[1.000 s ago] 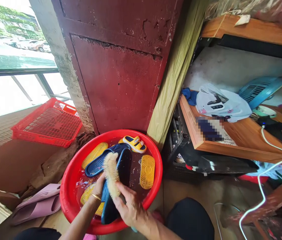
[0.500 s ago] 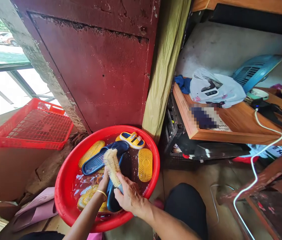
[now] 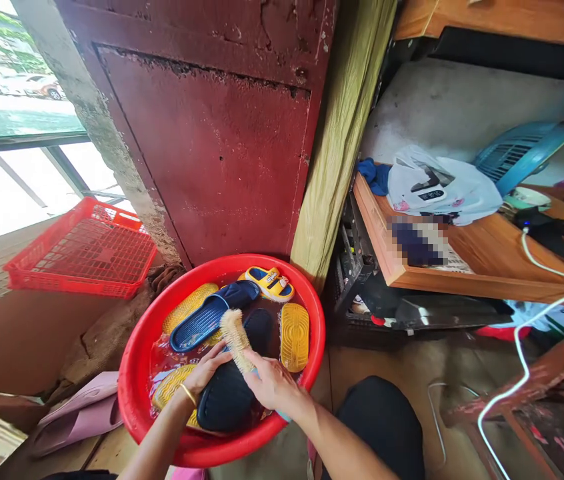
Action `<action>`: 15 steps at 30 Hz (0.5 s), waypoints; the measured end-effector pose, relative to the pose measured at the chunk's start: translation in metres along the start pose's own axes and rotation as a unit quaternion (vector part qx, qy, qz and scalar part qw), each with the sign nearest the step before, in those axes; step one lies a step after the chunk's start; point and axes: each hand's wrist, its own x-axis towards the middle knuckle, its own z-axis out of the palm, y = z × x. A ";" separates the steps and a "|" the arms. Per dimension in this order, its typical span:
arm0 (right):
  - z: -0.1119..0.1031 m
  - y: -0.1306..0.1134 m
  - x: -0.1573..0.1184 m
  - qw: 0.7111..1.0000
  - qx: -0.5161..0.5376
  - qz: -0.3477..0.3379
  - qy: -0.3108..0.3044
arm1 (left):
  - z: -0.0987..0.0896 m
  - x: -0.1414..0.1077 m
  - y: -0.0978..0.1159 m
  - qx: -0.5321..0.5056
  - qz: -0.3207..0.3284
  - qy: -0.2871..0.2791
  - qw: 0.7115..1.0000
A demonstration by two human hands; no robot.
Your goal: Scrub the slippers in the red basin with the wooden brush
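A red basin (image 3: pixel 129 393) holds water and several slippers. My left hand (image 3: pixel 207 367) is closed on the edge of a dark slipper (image 3: pixel 227 399), which lies low in the basin with its broad dark face up. My right hand (image 3: pixel 272 381) grips a brush with pale bristles (image 3: pixel 235 333), held over that slipper. A blue slipper (image 3: pixel 202 320) rests beyond my left hand. Around it are a yellow sandal (image 3: pixel 273 285) and a yellow sole (image 3: pixel 295 337) at the right, plus other yellow slippers (image 3: pixel 189 307) at the left.
Pink slippers (image 3: pixel 82 417) lie left of the basin. A red plastic crate (image 3: pixel 82 250) stands at the far left. The red door (image 3: pixel 212 167) is behind the basin. At right, a wooden shelf (image 3: pixel 487 283) carries a white bag (image 3: pixel 442 187) and a blue fan (image 3: pixel 522 157); a white cable (image 3: pixel 525 347) hangs down.
The dark slipper has turned from its edge to lie flatter, broad face up. My left hand has shifted onto its side. The brush is lower, and the whole view has moved slightly.
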 end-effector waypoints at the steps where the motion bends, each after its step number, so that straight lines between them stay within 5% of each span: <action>1: -0.004 0.000 -0.001 0.998 -0.052 -0.024 0.005 | -0.006 -0.001 0.002 -0.028 -0.014 -0.009 0.999; 6: -0.014 0.008 0.009 0.981 -0.196 0.003 -0.003 | -0.024 -0.013 0.010 -0.096 -0.120 -0.060 0.986; 15: -0.024 0.027 0.028 0.974 -0.203 0.100 0.018 | -0.029 -0.027 0.012 -0.096 -0.106 -0.120 0.982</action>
